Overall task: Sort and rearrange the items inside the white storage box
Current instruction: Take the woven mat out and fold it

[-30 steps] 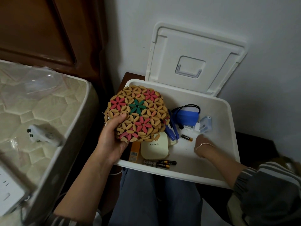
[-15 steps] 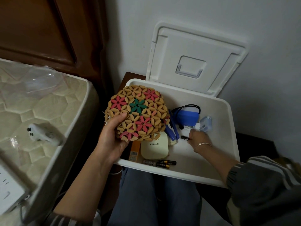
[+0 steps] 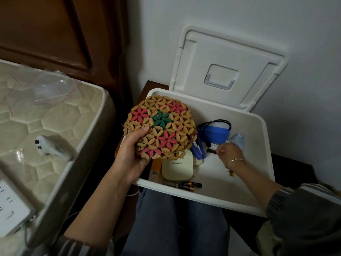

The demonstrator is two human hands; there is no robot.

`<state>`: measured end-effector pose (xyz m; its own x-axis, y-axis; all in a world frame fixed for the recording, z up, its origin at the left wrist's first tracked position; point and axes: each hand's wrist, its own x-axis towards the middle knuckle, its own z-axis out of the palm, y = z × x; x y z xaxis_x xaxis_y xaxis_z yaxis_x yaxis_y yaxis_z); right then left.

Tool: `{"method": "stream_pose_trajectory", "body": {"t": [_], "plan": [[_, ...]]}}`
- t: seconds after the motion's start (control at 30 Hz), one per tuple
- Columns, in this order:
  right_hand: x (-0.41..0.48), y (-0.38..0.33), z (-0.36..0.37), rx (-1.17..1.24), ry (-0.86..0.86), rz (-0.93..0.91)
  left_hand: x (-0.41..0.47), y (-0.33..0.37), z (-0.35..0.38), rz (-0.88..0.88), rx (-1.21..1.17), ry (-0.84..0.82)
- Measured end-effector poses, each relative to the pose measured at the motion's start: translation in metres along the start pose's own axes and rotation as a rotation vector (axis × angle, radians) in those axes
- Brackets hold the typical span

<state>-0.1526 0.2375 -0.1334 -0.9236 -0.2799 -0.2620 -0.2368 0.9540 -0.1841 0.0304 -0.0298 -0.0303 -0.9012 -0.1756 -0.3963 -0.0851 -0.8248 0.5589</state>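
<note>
Beside the bed, against the white wall, the white storage box is sitting open. Our left hand is gripping the flower mat over its left edge; a slackening grip is risking a drop onto things beneath. Our right hand is curling at a small battery mid-box; whether pinched, we cannot tell.

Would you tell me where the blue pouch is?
Head view: the blue pouch lies in the white box, right of the flower mat, behind the right hand.
</note>
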Motion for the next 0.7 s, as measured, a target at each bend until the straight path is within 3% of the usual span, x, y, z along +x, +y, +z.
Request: {"method": "stream_pose_trajectory", "body": {"t": [0.17, 0.27, 0.43, 0.7], "plan": [[-0.005, 0.007, -0.019, -0.565, -0.445, -0.242, 0.0, 0.0, -0.001, 0.004, -0.034, -0.016], [-0.005, 0.01, -0.019, -0.858, -0.62, -0.379, 0.001, -0.001, -0.001, 0.007, -0.032, -0.012], [-0.004, 0.01, -0.01, -1.186, -0.587, -0.537, 0.003, -0.001, -0.002, 0.007, -0.019, -0.002], [-0.005, 0.015, -0.008, -1.145, -0.526, -0.534, 0.004, -0.001, -0.005, 0.002, -0.023, -0.012]]}}
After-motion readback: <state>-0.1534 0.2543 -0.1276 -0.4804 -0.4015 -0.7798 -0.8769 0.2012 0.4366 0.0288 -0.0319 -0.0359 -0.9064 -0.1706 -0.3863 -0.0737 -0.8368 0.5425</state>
